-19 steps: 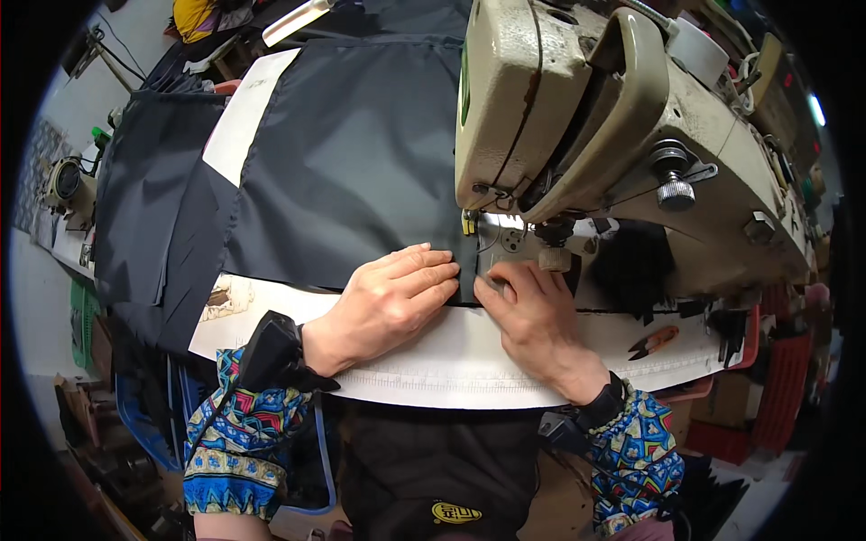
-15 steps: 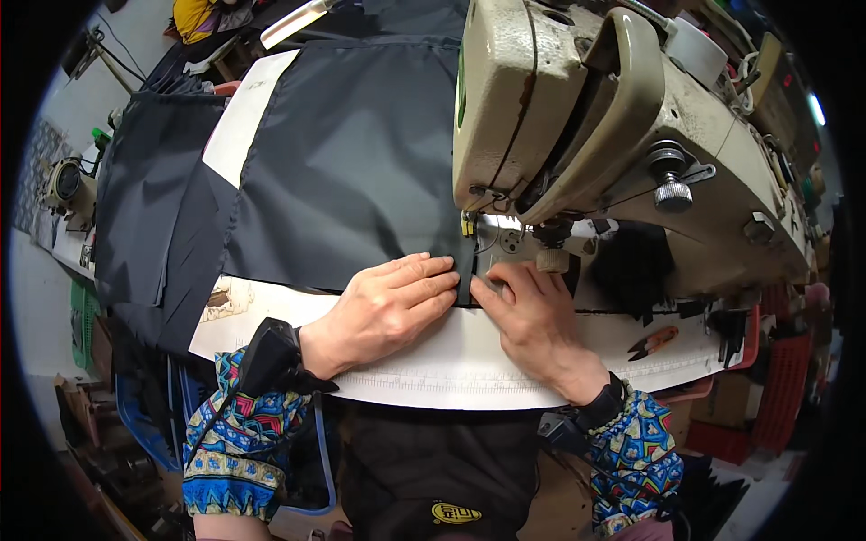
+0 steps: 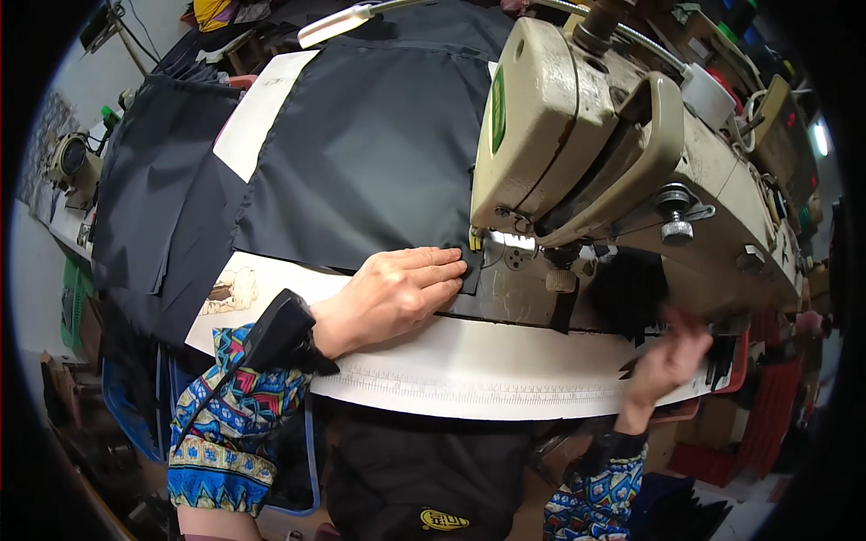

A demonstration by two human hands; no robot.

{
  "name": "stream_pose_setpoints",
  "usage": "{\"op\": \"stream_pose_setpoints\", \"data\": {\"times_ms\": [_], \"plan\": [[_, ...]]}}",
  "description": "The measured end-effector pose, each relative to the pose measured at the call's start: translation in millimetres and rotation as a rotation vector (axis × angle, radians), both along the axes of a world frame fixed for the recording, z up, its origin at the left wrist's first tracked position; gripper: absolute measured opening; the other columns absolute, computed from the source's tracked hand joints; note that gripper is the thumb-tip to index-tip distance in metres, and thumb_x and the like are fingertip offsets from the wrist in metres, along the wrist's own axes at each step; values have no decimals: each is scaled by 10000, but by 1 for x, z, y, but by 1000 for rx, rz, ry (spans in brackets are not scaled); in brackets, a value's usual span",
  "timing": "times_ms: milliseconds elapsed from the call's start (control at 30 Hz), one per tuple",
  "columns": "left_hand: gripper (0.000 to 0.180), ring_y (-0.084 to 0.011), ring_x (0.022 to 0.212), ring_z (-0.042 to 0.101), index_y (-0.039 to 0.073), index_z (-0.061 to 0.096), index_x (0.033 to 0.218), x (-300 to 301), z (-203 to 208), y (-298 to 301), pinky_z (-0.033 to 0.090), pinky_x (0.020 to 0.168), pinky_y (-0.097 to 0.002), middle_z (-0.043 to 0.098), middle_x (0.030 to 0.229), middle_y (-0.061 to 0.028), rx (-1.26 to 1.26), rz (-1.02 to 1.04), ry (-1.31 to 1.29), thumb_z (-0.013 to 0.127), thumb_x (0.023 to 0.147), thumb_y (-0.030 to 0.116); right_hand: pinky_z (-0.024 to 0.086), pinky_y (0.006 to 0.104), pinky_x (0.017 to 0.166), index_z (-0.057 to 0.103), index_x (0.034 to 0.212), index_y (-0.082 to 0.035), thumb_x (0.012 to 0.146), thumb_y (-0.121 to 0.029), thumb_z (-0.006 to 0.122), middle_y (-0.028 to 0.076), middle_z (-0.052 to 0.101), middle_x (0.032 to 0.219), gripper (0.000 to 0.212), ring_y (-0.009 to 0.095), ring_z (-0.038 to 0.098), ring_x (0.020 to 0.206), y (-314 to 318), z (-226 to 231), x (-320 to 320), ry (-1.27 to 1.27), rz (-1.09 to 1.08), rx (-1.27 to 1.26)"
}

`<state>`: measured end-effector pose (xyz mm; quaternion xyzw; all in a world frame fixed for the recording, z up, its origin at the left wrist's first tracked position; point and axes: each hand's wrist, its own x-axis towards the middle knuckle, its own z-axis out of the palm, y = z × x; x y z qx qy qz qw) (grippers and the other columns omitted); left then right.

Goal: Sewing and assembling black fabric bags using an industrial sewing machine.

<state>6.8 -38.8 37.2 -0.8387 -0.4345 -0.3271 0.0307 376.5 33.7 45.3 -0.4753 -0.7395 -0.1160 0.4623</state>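
My left hand point(image 3: 401, 293) lies flat on a dark grey fabric panel point(image 3: 361, 153), fingers together and stretched out. Its fingertips rest by the panel's right edge, just in front of the needle area of a cream sewing machine point(image 3: 541, 126). My right hand point(image 3: 669, 361) is off the fabric, over the right part of the white table edge point(image 3: 541, 365). Motion smears its fingers, so I cannot see what they grip. Dark blade tips of thread snips point(image 3: 629, 368) show beside it; the rest of the snips is hidden by the hand.
Black fabric scraps point(image 3: 627, 288) lie on the machine bed to the right. More dark fabric point(image 3: 162, 180) hangs over the left side. A measuring scale is printed along the table's front edge. A red crate point(image 3: 767, 397) stands at the right, and a white lamp point(image 3: 334, 27) at the back.
My right hand has left the fabric edge and moved right to the orange-handled snips. My left hand stays on the panel. The whole view has shifted slightly.
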Motion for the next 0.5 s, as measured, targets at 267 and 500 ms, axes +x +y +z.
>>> {"op": "stream_pose_setpoints", "data": {"times_ms": [267, 500], "plan": [[181, -309, 1031, 721, -25, 738, 990, -12, -20, 21, 600, 901, -395, 745, 1078, -159, 37, 13, -33, 733, 810, -4, 476, 446, 1017, 634, 1287, 55, 905, 145, 457, 188, 638, 1335, 431, 358, 612, 1221, 8, -25, 72, -292, -347, 193], [204, -275, 848, 716, -3, 740, 983, -15, -17, 31, 593, 755, -362, 748, 976, -135, -13, 56, -13, 742, 779, 1, 480, 421, 1036, 648, 1262, 69, 874, 146, 457, 215, 647, 1326, 439, 358, 613, 1249, -13, -54, 86, -174, -291, -247]]}}
